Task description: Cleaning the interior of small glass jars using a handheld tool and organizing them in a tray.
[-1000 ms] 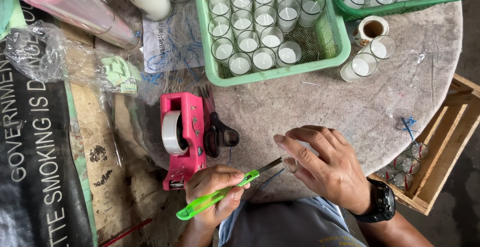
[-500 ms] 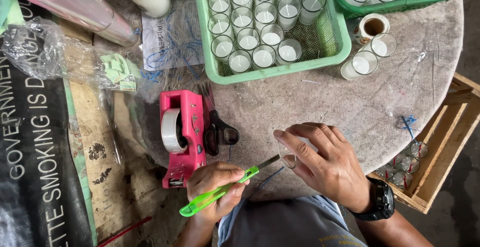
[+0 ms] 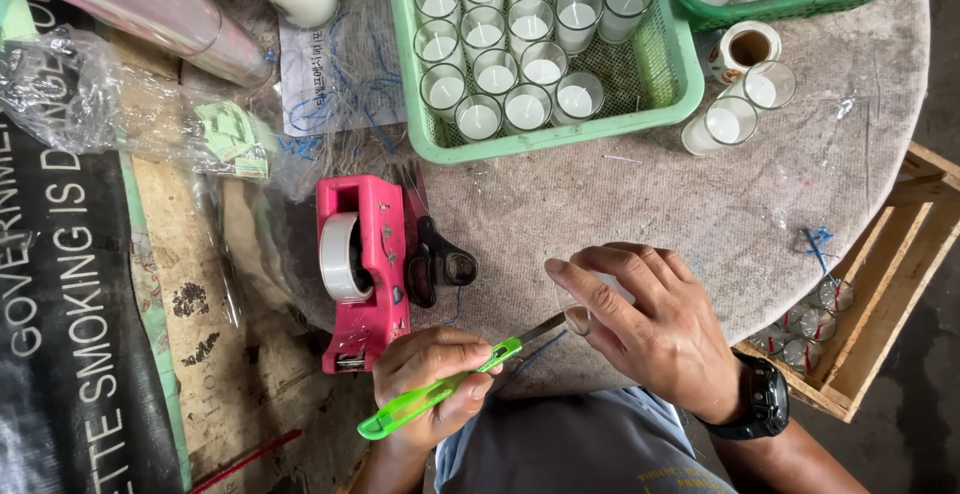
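Note:
My left hand (image 3: 430,374) grips a green utility knife (image 3: 425,402) whose blade tip points into the mouth of a small clear glass (image 3: 577,311). My right hand (image 3: 655,329) is wrapped over that glass and holds it on its side at the near edge of the round table (image 3: 760,194). A black watch sits on my right wrist. Most of the glass is hidden under my fingers.
A pink tape dispenser (image 3: 360,269) and black scissors (image 3: 435,259) lie left of my hands. A green basket (image 3: 560,134) holds several wax-filled glasses; two more glasses (image 3: 745,104) stand beside it. A wooden crate (image 3: 880,294) with glasses sits at the right.
The knife has edged slightly toward the glass mouth; both hands stay in nearly the same place.

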